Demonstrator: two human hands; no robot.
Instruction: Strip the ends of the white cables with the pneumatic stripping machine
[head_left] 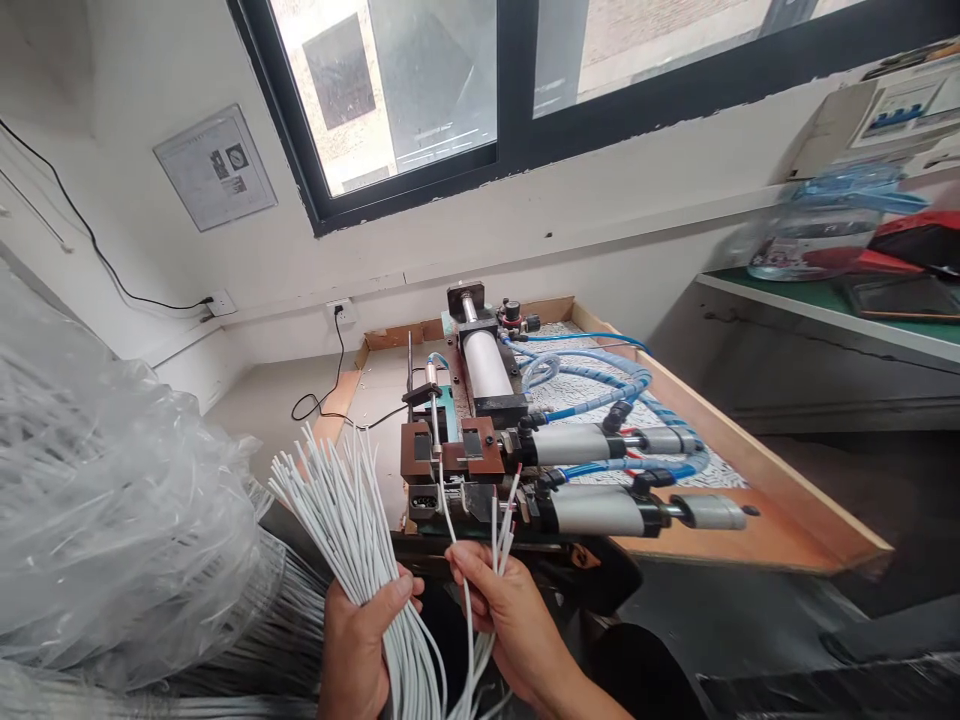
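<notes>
Right hand (506, 600) pinches thin pale-grey wire (450, 515), long axis running far, slightly left, into brown-and-silver metal machine (501, 408); left hand (360, 630), farther off, grips thick pale-grey wire bundle (341, 515).

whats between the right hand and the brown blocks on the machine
In the head view: one pale cable running up from the right hand toward the brown blocks, the lower metal plates, and a few cable ends sticking up beside it.

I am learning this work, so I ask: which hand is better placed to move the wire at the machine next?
Right, I think: the right hand holds the wire between its fingers, close to the machine, while the left hand is occupied gripping the thick bundle.
</notes>
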